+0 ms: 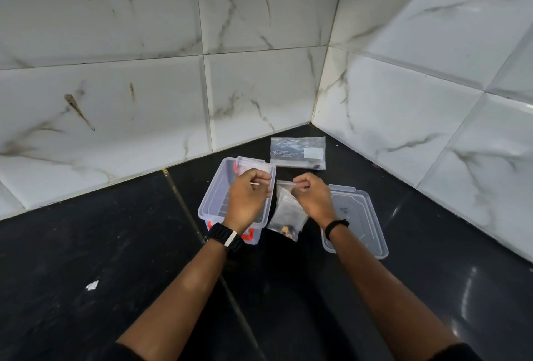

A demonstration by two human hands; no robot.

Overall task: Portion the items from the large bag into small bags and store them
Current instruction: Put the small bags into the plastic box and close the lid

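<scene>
My right hand (313,200) pinches the top edge of a clear plastic bag (287,215) that hangs over the dark floor, with small brownish items at its bottom. My left hand (248,197) is over the clear storage box (209,202), fingers curled round a small clear bag (251,165) whose top sticks up behind the knuckles. What lies in that small bag is hidden. Another flat clear bag (298,151) with a white label lies near the wall corner.
The box has orange latches (248,235), and its clear lid (356,216) lies on the floor to the right. Marble-look tiled walls (144,95) meet in a corner just behind. A white scrap (93,285) lies on the black tiled floor at left.
</scene>
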